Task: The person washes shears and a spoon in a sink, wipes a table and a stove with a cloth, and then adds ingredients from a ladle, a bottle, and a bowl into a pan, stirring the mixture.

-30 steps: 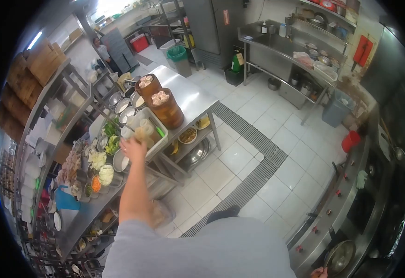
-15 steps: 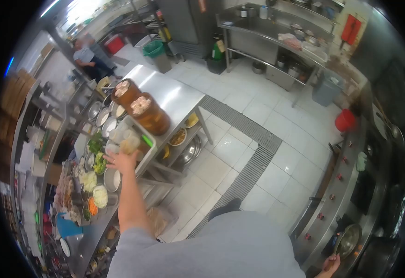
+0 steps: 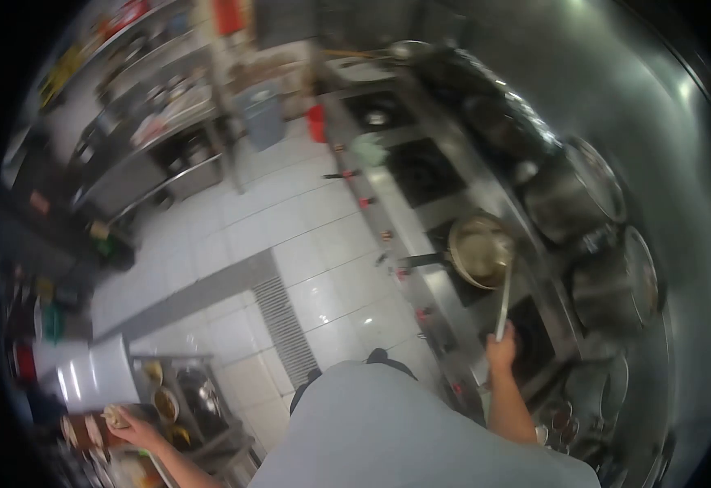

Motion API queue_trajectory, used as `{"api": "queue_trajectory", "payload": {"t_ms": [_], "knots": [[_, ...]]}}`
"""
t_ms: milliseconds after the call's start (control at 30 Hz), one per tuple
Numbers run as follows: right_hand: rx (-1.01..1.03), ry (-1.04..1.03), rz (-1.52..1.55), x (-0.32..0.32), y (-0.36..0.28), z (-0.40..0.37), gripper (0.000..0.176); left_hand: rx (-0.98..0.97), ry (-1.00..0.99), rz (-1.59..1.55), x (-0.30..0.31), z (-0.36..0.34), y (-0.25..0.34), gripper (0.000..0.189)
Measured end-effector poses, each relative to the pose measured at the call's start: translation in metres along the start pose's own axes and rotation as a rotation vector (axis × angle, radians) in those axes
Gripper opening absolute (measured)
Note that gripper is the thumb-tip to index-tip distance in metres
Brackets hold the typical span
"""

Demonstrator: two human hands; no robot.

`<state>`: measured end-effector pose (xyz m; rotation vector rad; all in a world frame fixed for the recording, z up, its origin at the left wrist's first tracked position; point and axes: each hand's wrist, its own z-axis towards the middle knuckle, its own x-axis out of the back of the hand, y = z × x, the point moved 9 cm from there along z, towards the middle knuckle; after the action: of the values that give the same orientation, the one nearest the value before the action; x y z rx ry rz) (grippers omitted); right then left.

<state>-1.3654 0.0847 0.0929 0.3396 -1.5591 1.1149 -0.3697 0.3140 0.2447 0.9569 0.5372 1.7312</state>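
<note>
My right hand [image 3: 500, 351] is closed round the light handle of a ladle [image 3: 504, 297]. Its far end reaches into a round frying pan [image 3: 456, 259] on the stove, where blur hides the ladle's bowl. Pale liquid or food [image 3: 479, 250] lies in the pan, and the black pan handle [image 3: 425, 260] points left. Far off to the lower left, my left hand [image 3: 134, 429] is closed on a small pale lumpy thing [image 3: 115, 416], too blurred to name. That hand is raised beside the prep counter, near brown tubs [image 3: 81, 431] topped with pale food.
The stove [image 3: 445, 281] runs along my right side, with a green cloth [image 3: 368, 149] on its front. Large pots [image 3: 567, 199] stand behind the burners. A grey bin [image 3: 261, 120] and red bucket [image 3: 316, 124] stand beyond. A drain grate [image 3: 284, 329] crosses the tiled floor.
My view has swung right toward the stove. My left hand has come up from the containers on the prep counter with a pale thing in it. The ladle's end is now in the pan.
</note>
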Motion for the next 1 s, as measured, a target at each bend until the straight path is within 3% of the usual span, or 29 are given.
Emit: {"api": "queue_trajectory", "payload": {"t_ms": [67, 133, 167, 233, 267, 300, 333, 400, 500, 533, 567, 667, 767, 1000], "knots": [[0.107, -0.024, 0.163, -0.034, 0.036, 0.001, 0.054, 0.040, -0.264, -0.031, -0.094, -0.045, 0.026, 0.059], [-0.396, -0.409, 0.773, -0.039, 0.020, -0.020, 0.043, -0.073, -0.507, -0.203, -0.192, -0.109, 0.070, 0.050], [-0.474, -0.440, 0.937, -0.035, 0.008, -0.029, 0.042, 0.127, -0.659, -0.347, -0.215, -0.166, 0.159, 0.049], [-0.578, -0.543, 1.182, -0.031, -0.008, -0.040, 0.043, -0.151, -0.909, -0.432, -0.283, -0.250, 0.218, 0.055], [-0.590, -0.524, 1.198, -0.025, -0.006, -0.040, 0.043, -0.070, -1.085, -0.492, -0.310, -0.298, 0.254, 0.057], [-0.600, -0.612, 1.335, -0.024, -0.013, -0.042, 0.042, -0.116, -1.239, -0.589, -0.333, -0.346, 0.290, 0.058], [-0.603, -0.703, 1.472, -0.020, -0.023, -0.044, 0.042, -0.099, -1.410, -0.736, -0.329, -0.392, 0.349, 0.057], [-0.636, -0.757, 1.559, -0.008, -0.034, -0.046, 0.040, 0.006, -1.761, -0.645, -0.325, -0.473, 0.429, 0.061], [-0.675, -0.801, 1.563, 0.001, -0.046, -0.049, 0.037, -0.092, -2.136, -0.430, -0.318, -0.569, 0.492, 0.066], [-0.672, -0.784, 1.585, 0.003, -0.047, -0.047, 0.037, 0.009, -2.263, -0.390, -0.342, -0.618, 0.471, 0.066], [-0.654, -0.797, 1.559, 0.003, -0.048, -0.048, 0.039, 0.108, -2.346, -0.359, -0.325, -0.633, 0.494, 0.068], [-0.651, -0.788, 1.576, 0.009, -0.048, -0.052, 0.046, 0.257, -2.464, -0.248, -0.321, -0.681, 0.512, 0.066], [-0.588, -0.787, 1.554, 0.016, -0.053, -0.054, 0.049, 0.253, -2.522, -0.037, -0.326, -0.711, 0.506, 0.077], [-0.593, -0.706, 1.588, 0.025, -0.052, -0.056, 0.047, 0.178, -2.500, 0.014, -0.323, -0.721, 0.516, 0.083]]}}
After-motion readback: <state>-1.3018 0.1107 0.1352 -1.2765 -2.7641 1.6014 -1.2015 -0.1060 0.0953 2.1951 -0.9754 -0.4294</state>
